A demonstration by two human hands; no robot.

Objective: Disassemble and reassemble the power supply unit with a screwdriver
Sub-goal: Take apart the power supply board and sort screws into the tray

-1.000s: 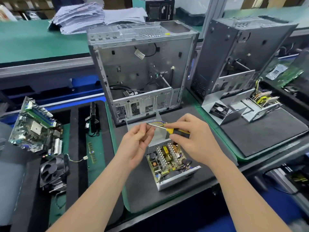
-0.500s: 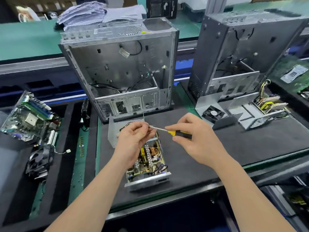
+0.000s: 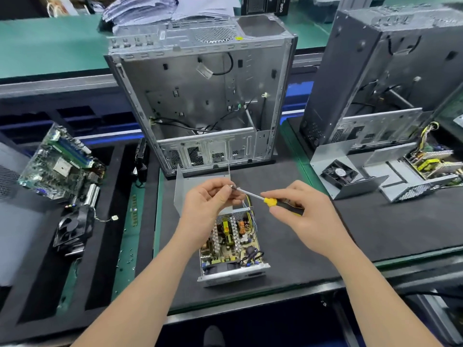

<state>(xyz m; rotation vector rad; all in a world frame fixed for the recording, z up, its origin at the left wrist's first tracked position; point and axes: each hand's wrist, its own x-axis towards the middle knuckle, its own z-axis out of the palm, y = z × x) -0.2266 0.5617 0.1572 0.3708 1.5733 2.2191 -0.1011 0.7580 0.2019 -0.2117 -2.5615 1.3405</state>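
The opened power supply unit (image 3: 231, 249) lies on the black mat with its circuit board bare. Its grey metal cover (image 3: 186, 190) stands just behind it. My right hand (image 3: 304, 217) grips the yellow and black handle of the screwdriver (image 3: 270, 202), which points left above the unit. My left hand (image 3: 208, 205) pinches something small at the tip of the screwdriver shaft; what it is I cannot make out.
An open computer case (image 3: 200, 96) stands behind the unit, a second case (image 3: 390, 71) at the right. A disassembled supply with fan (image 3: 339, 172) lies at right. A motherboard (image 3: 59, 164), a cooler fan (image 3: 72, 229) and loose screws (image 3: 126, 256) lie at left.
Both hands stay together at the screwdriver tip. The view has swung right and dropped, so the unit and case now sit nearer the centre. The hands hover slightly farther back over the unit.
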